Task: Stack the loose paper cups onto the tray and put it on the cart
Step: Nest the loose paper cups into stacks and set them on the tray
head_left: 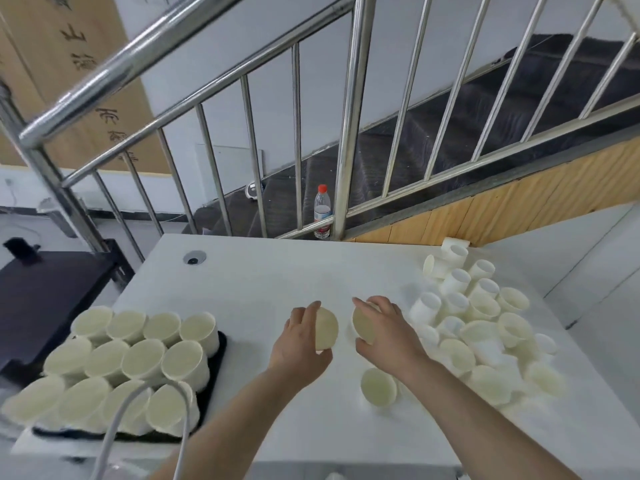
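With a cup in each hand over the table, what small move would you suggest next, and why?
Probably slide the right hand's cup into the left hand's cup: their mouths face each other closely, and the tray holds stacks.

On the table (263, 271), the tray (221, 344) sits at the left edge with stacked cups (145, 355) on it in rows. The loose cups (485, 327) lie heaped at the right. A bottle (322, 211) stands behind the table.
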